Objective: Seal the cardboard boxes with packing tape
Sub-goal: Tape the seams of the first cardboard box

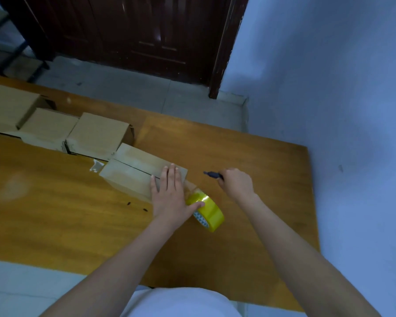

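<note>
Box (133, 172) sits mid-desk (55, 213); left hand (169, 193) presses it flat-fingered, thumb touching tape roll (207, 209) at 4 o'clock. Right hand (237, 183) grips dark cutter (213, 174). Bare desk toward 3 o'clock edge.

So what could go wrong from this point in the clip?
The right hand grips a dark cutter close to the left hand pressed flat on the box; a slip could nick the fingers. The tape roll stands on edge by the thumb and could roll, pulling the strip askew.
</note>
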Tool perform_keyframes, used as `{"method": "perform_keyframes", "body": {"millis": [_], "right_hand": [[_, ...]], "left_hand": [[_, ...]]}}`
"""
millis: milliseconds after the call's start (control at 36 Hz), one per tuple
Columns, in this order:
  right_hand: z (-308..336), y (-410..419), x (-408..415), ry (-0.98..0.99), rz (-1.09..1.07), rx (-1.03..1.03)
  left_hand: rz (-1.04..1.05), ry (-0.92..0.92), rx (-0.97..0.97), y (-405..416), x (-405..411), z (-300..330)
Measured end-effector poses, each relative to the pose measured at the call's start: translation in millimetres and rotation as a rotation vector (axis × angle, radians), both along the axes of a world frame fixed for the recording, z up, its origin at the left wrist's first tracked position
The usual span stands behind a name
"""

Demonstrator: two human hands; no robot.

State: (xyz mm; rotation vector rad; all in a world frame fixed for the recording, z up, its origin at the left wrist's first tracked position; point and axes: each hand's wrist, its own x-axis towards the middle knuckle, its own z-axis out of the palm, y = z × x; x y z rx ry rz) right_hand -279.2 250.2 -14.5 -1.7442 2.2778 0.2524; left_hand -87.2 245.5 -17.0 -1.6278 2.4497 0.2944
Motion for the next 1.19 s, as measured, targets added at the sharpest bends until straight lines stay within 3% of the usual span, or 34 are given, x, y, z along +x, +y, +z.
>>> {"method": "perform_keyframes", "body": {"millis": [167, 250, 333, 389, 417, 528, 611, 694, 833, 1056, 1194], "right_hand": [[-51.4, 18.7, 6.8, -0.113, -0.188, 0.175], [-60.7, 22.3, 9.0, -0.216, -0.239, 0.044], [-42.1, 18.2, 15.7, -0.794, -0.45, -0.146], [-23.5, 16.5, 21.3, -1.16, -0.513, -0.05], [-18.2, 15.3, 23.1, -1.214, -0.454, 0.049], [-19.4, 8.3, 30.4, -1.103, -0.239, 0.297], [-19.4, 3.9, 33.4, -1.089, -0.245, 0.28], [-18.1, 5.9, 34.8, -1.106, -0.245, 0.225], [-18.0, 15.1, 36.8, -1.138, -0.278, 0.164], [-19.3, 32.1, 35.2, -1.121, -0.222, 0.109], [-24.1, 57.7, 22.6, -1.213, -0.301, 0.045]], "left_hand": [[-0.002, -0.006, -0.003, -0.5, 0.3, -0.1], [-0.006, -0.002, -0.003, -0.6, 0.0, -1.3], [-0.003, 0.014, -0.008, -0.6, 0.4, -1.5], [-0.004, 0.006, -0.004, -0.6, 0.2, -1.5], [-0.003, 0.006, -0.005, -0.5, 0.1, -1.4], [0.0, 0.041, -0.003, -1.2, 0.8, -2.1], [-0.025, 0.046, -0.019, -0.4, 4.1, -2.7], [-0.004, 0.172, -0.038, -2.7, 8.7, -5.0], [0.02, 0.375, -0.243, -10.9, 15.9, -15.1], [0.005, 0.337, -0.275, -13.4, 13.0, -19.3], [0.025, 0.188, -0.208, -18.8, 3.5, -8.0]]}}
